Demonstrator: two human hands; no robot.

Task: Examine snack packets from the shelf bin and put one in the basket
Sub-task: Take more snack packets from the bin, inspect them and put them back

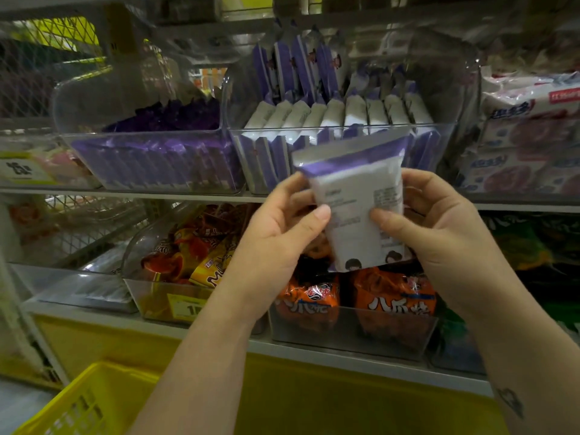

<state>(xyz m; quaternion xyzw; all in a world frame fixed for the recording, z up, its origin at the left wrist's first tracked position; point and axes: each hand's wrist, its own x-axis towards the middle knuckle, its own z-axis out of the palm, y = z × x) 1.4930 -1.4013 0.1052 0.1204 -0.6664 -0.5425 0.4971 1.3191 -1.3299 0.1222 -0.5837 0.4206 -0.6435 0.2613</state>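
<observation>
Checking the packet's back

I hold the packet (354,211) before the bin (445,142), left grip (276,243) and right grip (439,233) pinching its sides, print facing me, probably ingredients; basket (78,403) sits below.

left hand (279,233): palm turned inward, thumb pressed on near face of packet (357,196), fingers curled behind its left edge | right hand (439,230): level with it, thumb on near face, fingers curled round right edge | left forearm (201,356), right forearm (521,340): bare, angled up and inward | right forearm: small dark mark
</observation>
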